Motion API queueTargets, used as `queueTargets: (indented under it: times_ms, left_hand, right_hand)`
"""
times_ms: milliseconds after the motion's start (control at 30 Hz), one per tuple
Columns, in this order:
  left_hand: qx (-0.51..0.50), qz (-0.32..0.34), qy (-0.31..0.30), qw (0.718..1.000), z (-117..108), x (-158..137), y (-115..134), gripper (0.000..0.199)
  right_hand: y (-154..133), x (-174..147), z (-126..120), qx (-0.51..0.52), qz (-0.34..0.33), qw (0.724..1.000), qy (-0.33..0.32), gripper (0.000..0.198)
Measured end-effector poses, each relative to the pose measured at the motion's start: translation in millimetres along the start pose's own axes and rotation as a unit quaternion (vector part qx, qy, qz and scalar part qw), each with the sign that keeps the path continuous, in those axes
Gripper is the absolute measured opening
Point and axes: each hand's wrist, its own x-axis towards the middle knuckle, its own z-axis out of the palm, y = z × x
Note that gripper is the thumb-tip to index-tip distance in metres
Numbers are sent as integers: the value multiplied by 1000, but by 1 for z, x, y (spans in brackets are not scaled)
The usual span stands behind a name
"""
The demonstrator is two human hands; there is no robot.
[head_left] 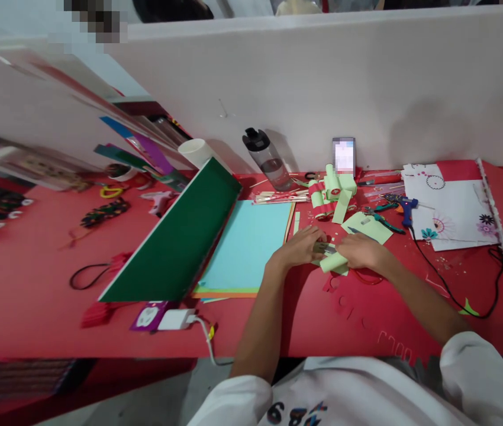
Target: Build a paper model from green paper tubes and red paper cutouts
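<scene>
both hands closed on a pale green paper roll

the roll of pale green paper lies on the red table at centre right of the frame, just right of the light blue sheet. the left hand curls its fingers over the roll's left end, where a small metal tool – too small to name – sits between the two hands. the right hand folds over the roll's right end, fingers closed on the paper. to keep the roll tight, as a judgement, the grip wants to be even at both ends, firm but not creasing, with the paper edge kept square.

both forearms come in from the lower edge and meet at the roll – wrists low, near the table, palms turned down. finished green-and-red rolls stand behind the hands, and a blue glue gun lies to their right.
</scene>
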Motion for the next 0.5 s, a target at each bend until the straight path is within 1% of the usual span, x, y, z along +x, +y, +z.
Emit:
queueTargets:
  times_ms: [167, 267, 400, 500]
  left_hand:
    - [-2, -10, -5, 1000, 0, 0, 0, 30]
    - [-8, -21, -9, 1000, 0, -1, 2, 27]
    - [-25, -38, -25, 999, 1, -4, 6, 25]
    - [-56, -49, -36, 997, -3, -9, 6, 33]
  right_hand:
    - [0, 0, 0, -7, 0, 1000, -22, 47]
    - [0, -1, 1, -4, 0, 1000, -21, 49]
    - [-1, -2, 1, 7, -1, 1000, -8, 42]
    - [0, -5, -5, 14, 6, 1000, 1, 37]
